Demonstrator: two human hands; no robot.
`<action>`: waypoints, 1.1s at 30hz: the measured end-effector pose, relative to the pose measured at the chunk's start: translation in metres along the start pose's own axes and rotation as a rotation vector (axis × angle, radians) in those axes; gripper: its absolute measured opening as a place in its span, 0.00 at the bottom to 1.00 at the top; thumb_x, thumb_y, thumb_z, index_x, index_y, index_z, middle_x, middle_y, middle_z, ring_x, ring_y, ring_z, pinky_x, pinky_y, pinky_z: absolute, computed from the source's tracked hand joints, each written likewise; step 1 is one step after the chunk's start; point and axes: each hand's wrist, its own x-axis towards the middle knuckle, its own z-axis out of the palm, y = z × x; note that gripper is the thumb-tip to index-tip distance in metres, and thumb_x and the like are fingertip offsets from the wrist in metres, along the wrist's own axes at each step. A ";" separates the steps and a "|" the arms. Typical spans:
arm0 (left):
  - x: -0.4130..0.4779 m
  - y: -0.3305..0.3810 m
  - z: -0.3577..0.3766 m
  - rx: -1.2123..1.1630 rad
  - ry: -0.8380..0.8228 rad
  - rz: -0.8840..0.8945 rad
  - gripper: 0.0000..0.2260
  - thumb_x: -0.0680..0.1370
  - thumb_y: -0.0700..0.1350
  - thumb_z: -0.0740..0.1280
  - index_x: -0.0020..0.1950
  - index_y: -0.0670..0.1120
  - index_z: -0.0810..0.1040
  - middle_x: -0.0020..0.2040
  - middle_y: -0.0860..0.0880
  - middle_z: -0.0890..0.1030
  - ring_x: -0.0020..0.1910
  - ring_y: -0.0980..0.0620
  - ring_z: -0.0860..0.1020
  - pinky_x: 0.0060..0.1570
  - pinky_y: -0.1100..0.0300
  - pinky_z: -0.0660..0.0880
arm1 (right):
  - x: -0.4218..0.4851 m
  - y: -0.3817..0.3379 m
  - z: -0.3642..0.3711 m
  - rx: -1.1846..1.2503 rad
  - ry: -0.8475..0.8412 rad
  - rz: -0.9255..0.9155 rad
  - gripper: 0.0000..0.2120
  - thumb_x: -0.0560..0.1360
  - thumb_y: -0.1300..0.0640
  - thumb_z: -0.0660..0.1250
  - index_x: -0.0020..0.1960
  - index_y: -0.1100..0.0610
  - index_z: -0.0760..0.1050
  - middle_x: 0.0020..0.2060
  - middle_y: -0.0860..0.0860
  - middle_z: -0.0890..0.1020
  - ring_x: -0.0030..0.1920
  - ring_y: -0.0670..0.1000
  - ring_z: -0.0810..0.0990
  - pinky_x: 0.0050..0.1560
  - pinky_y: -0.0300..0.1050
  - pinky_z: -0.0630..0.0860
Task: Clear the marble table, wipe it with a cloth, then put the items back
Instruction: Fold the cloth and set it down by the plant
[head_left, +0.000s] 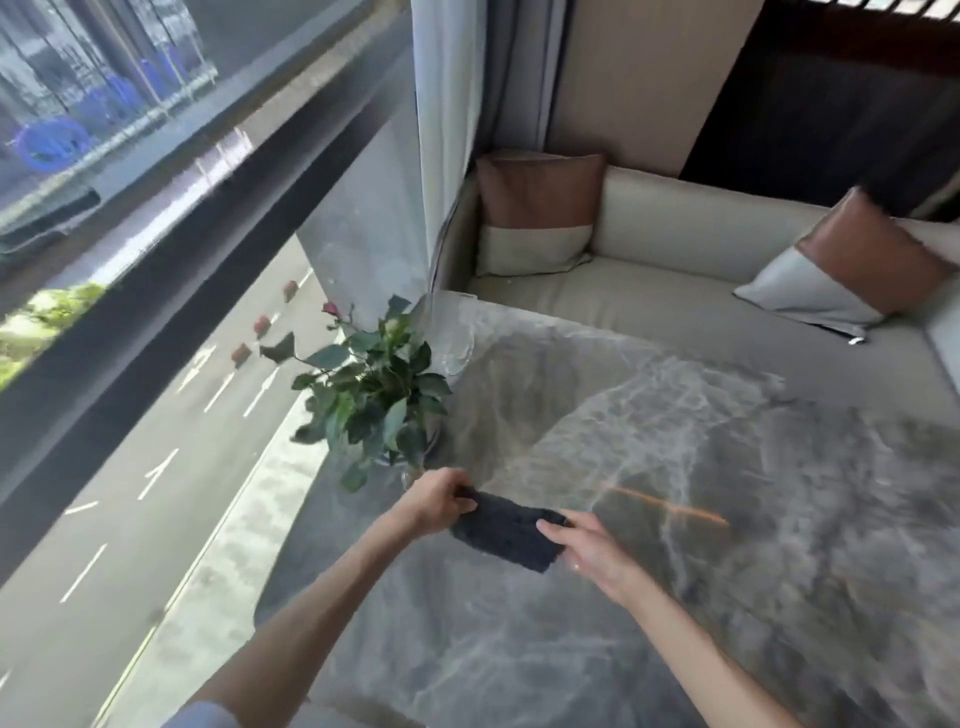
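Since the small dark charcoal terry cloth (501, 530) is held stretched between both hands just above the near-left part of the grey, white-veined marble counter (701, 441), it reads as light, soft and floppy, with a nubby pile that should not slip. I judge it safe to grip anywhere, best by its short ends or bunched flat under a palm for wiping. The left hand (434, 501) pinches one end with curled fingers, and the right hand (589, 548) pinches the opposite end between thumb and fingers. Just beyond the left hand, at the counter's window-side edge, stands a leafy green potted plant (369, 395) with pink-red buds; it looks top-heavy and is probably better lifted by its pot, which the leaves mostly hide. Behind it a clear glass vessel (458, 349), blurred, is likely fragile and slick. Past the counter lies a beige sofa (649, 228) with brown-and-pale cushions (535, 208).
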 end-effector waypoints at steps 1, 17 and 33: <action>0.015 0.003 -0.005 0.069 0.041 -0.006 0.08 0.75 0.45 0.67 0.51 0.42 0.78 0.52 0.42 0.82 0.53 0.42 0.79 0.50 0.54 0.74 | 0.015 -0.008 0.001 -0.065 0.061 -0.052 0.12 0.77 0.65 0.66 0.59 0.66 0.79 0.54 0.60 0.84 0.49 0.52 0.81 0.44 0.34 0.77; 0.134 -0.019 0.056 0.917 0.050 0.125 0.13 0.77 0.39 0.59 0.59 0.39 0.76 0.54 0.39 0.78 0.54 0.41 0.75 0.57 0.48 0.68 | 0.153 0.029 -0.022 -0.884 0.133 -0.307 0.23 0.78 0.66 0.62 0.68 0.47 0.74 0.73 0.48 0.69 0.76 0.48 0.62 0.73 0.37 0.57; 0.068 -0.016 0.095 1.120 -0.171 -0.163 0.28 0.79 0.50 0.59 0.76 0.41 0.59 0.73 0.40 0.64 0.73 0.37 0.59 0.72 0.42 0.56 | 0.128 0.043 -0.023 -1.453 -0.032 -0.190 0.32 0.76 0.38 0.59 0.77 0.44 0.56 0.79 0.48 0.52 0.79 0.57 0.45 0.76 0.59 0.35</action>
